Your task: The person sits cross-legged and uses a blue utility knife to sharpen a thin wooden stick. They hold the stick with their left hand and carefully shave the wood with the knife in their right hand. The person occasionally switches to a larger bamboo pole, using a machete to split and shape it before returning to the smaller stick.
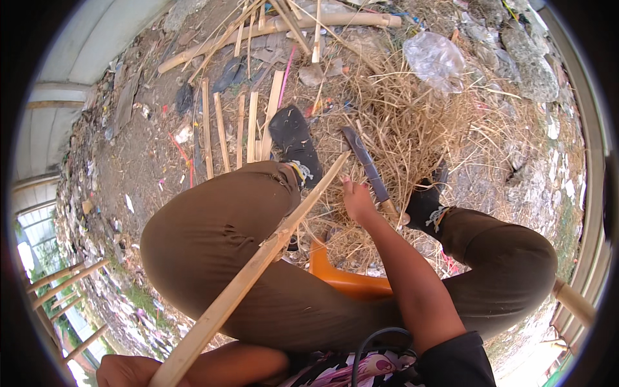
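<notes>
Bamboo strip (258, 271) lies across the left thigh, gripped low by the left hand (122, 371); right hand (358, 201) seemingly closes on a cleaver (366, 169); splitting is underway; next, blade meets strip end.

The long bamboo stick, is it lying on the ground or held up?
Held up. The left hand grips the bamboo stick at its near end, and it slants across the knee toward the straw.

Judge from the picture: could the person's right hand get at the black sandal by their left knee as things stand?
Probably not at once. The right hand is shut on the knife, and the bamboo strip slants between it and the sandal. The sandal itself lies uncovered on the ground.
</notes>
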A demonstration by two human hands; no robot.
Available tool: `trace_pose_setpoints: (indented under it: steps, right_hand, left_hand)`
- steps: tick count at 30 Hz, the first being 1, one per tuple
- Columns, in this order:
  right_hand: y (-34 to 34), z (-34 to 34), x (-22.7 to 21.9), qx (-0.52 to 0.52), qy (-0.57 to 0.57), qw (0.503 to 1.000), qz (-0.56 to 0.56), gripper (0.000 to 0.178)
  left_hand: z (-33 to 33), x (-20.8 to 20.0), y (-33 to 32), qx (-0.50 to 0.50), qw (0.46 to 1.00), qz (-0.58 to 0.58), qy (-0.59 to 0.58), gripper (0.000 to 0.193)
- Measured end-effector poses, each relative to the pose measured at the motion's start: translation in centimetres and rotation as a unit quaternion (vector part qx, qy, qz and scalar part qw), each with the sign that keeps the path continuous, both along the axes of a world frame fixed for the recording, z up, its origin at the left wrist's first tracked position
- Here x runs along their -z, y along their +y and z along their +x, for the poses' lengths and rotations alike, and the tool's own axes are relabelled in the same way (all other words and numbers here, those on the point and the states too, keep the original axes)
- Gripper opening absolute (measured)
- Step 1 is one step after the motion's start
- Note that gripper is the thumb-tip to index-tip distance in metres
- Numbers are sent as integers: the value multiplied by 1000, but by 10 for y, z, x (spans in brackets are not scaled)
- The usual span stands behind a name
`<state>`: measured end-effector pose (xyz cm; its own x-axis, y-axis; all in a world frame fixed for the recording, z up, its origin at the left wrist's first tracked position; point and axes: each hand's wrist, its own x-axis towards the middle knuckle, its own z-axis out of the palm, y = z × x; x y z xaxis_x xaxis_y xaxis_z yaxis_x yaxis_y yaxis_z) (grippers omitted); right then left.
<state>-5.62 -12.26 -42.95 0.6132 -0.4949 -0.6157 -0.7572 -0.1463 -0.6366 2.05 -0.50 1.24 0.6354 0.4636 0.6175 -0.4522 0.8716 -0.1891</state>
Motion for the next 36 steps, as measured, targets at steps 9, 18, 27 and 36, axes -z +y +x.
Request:
trace_pose_setpoints:
  steps: [9, 18, 27, 36]
  right_hand:
    - [-8, 39, -142, 75, -144, 987, -3, 59]
    - [32, -15, -283, -167, -190, 963, 98, 56]
    - [42, -22, -278, -190, -160, 969, -2, 45]
    - [44, -15, -283, -214, -105, 971, -8, 50]
  left_hand:
    - [9, 3, 62, -37, 927, 372, 22, 53]
    - [15, 5, 84, 92, 932, 349, -40, 58]
    - [2, 8, 80, 73, 952, 298, -6, 54]
    - [10, 4, 80, 135, 928, 343, -61, 59]
